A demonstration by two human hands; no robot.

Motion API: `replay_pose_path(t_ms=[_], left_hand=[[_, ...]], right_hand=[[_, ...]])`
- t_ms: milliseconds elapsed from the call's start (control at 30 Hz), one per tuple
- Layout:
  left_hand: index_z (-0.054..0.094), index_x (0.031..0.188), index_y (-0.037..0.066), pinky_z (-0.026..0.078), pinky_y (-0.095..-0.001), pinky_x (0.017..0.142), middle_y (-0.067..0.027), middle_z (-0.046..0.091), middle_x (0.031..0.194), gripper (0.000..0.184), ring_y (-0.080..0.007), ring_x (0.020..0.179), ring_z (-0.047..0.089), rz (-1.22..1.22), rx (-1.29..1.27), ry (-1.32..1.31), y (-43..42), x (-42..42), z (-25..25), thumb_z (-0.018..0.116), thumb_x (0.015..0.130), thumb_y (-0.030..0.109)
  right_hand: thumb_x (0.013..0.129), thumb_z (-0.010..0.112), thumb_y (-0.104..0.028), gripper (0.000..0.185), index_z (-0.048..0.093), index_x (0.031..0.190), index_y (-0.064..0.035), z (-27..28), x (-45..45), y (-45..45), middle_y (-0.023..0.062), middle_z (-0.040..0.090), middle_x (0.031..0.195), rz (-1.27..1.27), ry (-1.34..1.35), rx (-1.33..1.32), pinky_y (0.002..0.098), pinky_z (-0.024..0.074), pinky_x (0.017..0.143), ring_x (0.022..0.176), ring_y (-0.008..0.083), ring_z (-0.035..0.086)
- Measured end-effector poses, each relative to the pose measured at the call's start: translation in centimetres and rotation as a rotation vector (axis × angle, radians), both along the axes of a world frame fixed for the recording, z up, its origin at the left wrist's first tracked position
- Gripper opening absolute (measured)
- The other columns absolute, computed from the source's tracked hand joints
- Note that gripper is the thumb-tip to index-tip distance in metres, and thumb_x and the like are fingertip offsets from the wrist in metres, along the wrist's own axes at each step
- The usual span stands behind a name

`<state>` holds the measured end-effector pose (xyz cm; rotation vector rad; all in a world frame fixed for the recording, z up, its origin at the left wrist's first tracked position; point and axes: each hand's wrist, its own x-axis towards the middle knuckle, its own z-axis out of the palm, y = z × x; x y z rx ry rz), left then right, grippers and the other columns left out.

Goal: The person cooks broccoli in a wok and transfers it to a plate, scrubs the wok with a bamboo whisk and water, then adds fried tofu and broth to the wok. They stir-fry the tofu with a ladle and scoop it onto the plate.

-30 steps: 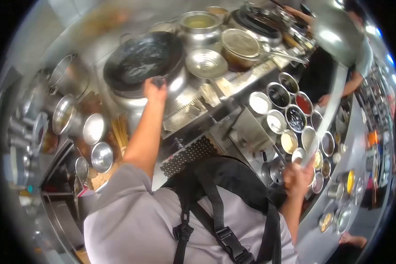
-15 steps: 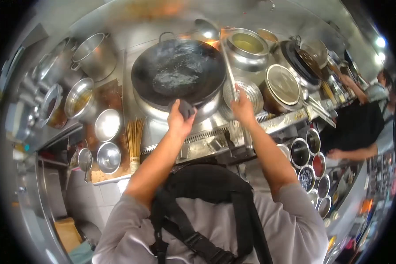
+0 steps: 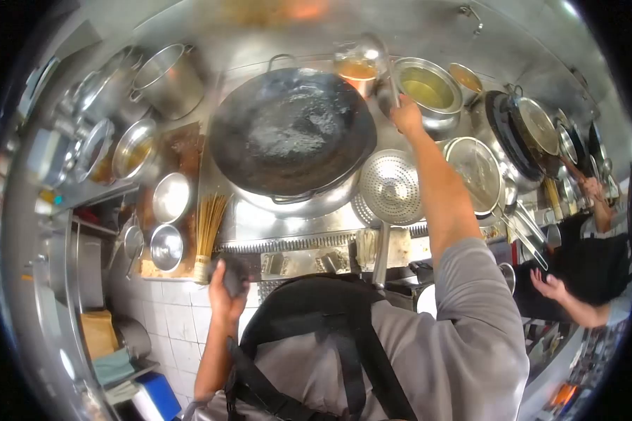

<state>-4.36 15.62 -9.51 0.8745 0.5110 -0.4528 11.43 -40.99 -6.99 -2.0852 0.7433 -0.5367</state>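
My left hand (image 3: 225, 298) is closed around a dark folded cloth (image 3: 237, 274), below the counter's front edge and near a bamboo wok brush (image 3: 208, 228). Gripped in my right hand (image 3: 407, 116) is the long handle of a ladle (image 3: 367, 50), whose blurred bowl hangs over an orange-coloured container (image 3: 358, 73) at the back. A big black wok (image 3: 291, 133) sits on the burner ring, with a whitish wet sheen inside; neither hand touches it. Below my right forearm lies a perforated skimmer (image 3: 391, 186), its handle pointing toward me.
A pot of yellowish liquid (image 3: 428, 88) stands beside my right hand, with a fine strainer (image 3: 474, 174) in front of it. Steel bowls (image 3: 170, 198) and a tall pot (image 3: 168, 81) are on the left. At the right, another person's hand (image 3: 551, 286) is near the counter.
My left hand has drawn back from the wok's near rim, down and left, with the cloth. My right hand has moved forward with the ladle. The view has shifted.
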Motion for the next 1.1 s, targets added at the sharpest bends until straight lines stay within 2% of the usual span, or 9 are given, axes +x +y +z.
replay_pose_path(t_ms=[33, 100, 233, 300, 467, 800, 933, 1033, 1100], left_hand=[[0.058, 0.106, 0.011, 0.048, -0.0299, 0.059, -0.0080, 0.064, 0.095, 0.029, -0.0204, 0.078, 0.061, 0.032, 0.012, 0.014, 1.5, -0.6, -0.9, 0.061, 0.093, 0.036], [0.058, 0.107, 0.011, 0.047, -0.0289, 0.058, -0.0076, 0.065, 0.095, 0.030, -0.0196, 0.078, 0.061, 0.052, 0.024, 0.028, 3.5, -1.7, -2.0, 0.061, 0.093, 0.037], [0.057, 0.111, 0.011, 0.047, -0.0278, 0.058, -0.0064, 0.064, 0.096, 0.033, -0.0199, 0.077, 0.060, 0.019, -0.065, 0.012, 4.6, -2.1, -3.4, 0.062, 0.092, 0.038], [0.057, 0.111, 0.010, 0.047, -0.0277, 0.057, -0.0076, 0.064, 0.096, 0.034, -0.0211, 0.077, 0.060, 0.008, -0.045, -0.010, 3.3, -1.4, -2.8, 0.062, 0.092, 0.039], [0.058, 0.107, 0.011, 0.047, -0.0285, 0.058, -0.0070, 0.063, 0.095, 0.035, -0.0229, 0.077, 0.060, -0.014, -0.034, 0.009, -0.5, -0.1, 0.6, 0.062, 0.092, 0.042], [0.050, 0.121, 0.013, 0.053, -0.0335, 0.062, -0.0118, 0.058, 0.105, 0.050, -0.0315, 0.087, 0.060, -0.361, -0.147, -0.177, -3.1, 4.9, 1.2, 0.051, 0.094, 0.055], [0.050, 0.121, 0.011, 0.052, -0.0356, 0.065, -0.0133, 0.061, 0.104, 0.056, -0.0350, 0.085, 0.062, -0.449, -0.178, -0.196, -4.7, 6.6, 2.8, 0.044, 0.095, 0.060], [0.047, 0.116, 0.005, 0.039, -0.0247, 0.041, -0.0168, 0.060, 0.096, 0.057, -0.0327, 0.075, 0.065, -0.434, -0.146, -0.148, -5.3, 5.7, 4.1, 0.037, 0.098, 0.058], [0.050, 0.118, 0.007, 0.046, -0.0305, 0.052, -0.0144, 0.061, 0.098, 0.056, -0.0326, 0.080, 0.064, -0.513, -0.153, -0.163, -4.3, 5.9, 2.2, 0.040, 0.097, 0.058]], right_hand=[[0.079, 0.056, -0.010, 0.041, 0.055, 0.119, -0.0011, -0.8, -0.9, -1.9, 0.0212, 0.066, 0.077, -0.017, 0.001, -0.004, 0.0418, 0.0502, 0.049, 0.061, 0.0310, 0.067], [0.079, 0.057, -0.010, 0.041, 0.055, 0.118, -0.0006, -4.1, -3.2, -7.6, 0.0158, 0.065, 0.074, -0.187, -0.123, -0.858, 0.0378, 0.0478, 0.046, 0.056, 0.0235, 0.063], [0.082, 0.055, -0.012, 0.024, 0.058, 0.101, 0.0023, 0.7, -8.9, -11.4, 0.0201, 0.066, 0.070, -0.162, -0.054, -0.843, 0.0438, 0.0506, 0.050, 0.057, 0.0298, 0.066], [0.080, 0.058, -0.009, 0.015, 0.059, 0.092, 0.0009, 4.2, -9.7, -12.8, 0.0131, 0.063, 0.071, 0.130, 0.398, 0.099, 0.0317, 0.0447, 0.046, 0.055, 0.0164, 0.059], [0.085, 0.055, 0.002, 0.017, 0.045, 0.073, -0.0041, 8.6, -13.9, -8.7, 0.0026, 0.048, 0.063, -0.055, -0.445, 1.483, 0.0235, 0.0355, 0.043, 0.052, 0.0122, 0.048], [0.093, 0.045, -0.007, 0.012, 0.046, 0.084, 0.0007, 16.9, -23.2, 6.3, 0.0005, 0.045, 0.068, 0.257, -0.554, 1.762, 0.0201, 0.0339, 0.041, 0.053, 0.0081, 0.045], [0.094, 0.048, -0.009, 0.011, 0.048, 0.089, 0.0007, 17.7, -24.8, 10.4, 0.0014, 0.047, 0.071, 0.334, -0.399, 1.694, 0.0197, 0.0331, 0.038, 0.054, 0.0056, 0.047], [0.090, 0.055, -0.007, 0.017, 0.053, 0.108, -0.0080, 17.8, -25.1, 14.7, 0.0011, 0.052, 0.072, 0.096, -0.282, 1.206, 0.0189, 0.0288, 0.033, 0.051, 0.0042, 0.045], [0.088, 0.056, -0.006, 0.034, 0.051, 0.121, -0.0083, 16.0, -25.9, 18.7, -0.0009, 0.054, 0.069, 0.042, -0.121, 0.615, 0.0179, 0.0304, 0.036, 0.049, 0.0047, 0.045]])
